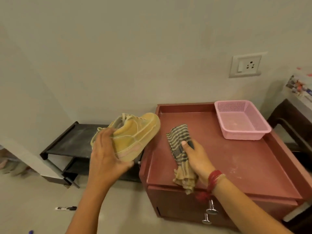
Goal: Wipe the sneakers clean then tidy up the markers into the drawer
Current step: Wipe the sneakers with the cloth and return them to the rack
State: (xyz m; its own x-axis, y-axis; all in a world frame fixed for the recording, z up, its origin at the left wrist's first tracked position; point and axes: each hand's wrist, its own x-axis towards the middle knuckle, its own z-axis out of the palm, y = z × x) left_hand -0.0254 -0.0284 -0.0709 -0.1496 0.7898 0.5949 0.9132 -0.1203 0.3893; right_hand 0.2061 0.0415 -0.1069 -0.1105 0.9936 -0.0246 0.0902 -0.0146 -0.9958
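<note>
Tan suede sneaker (135,137) sits gripped at the heel in my left hand (108,156), raised beside the red cabinet (236,166). My right hand (197,157) is closed on a striped cloth (179,141) lying on the cabinet top. I judge wiping is the step in hand; next, lift cloth to shoe. One marker (66,208) lies on the floor; the second sneaker isn't visible, the drawers mostly cut off.

Basket (243,130) on cabinet (236,166), rear right
</note>
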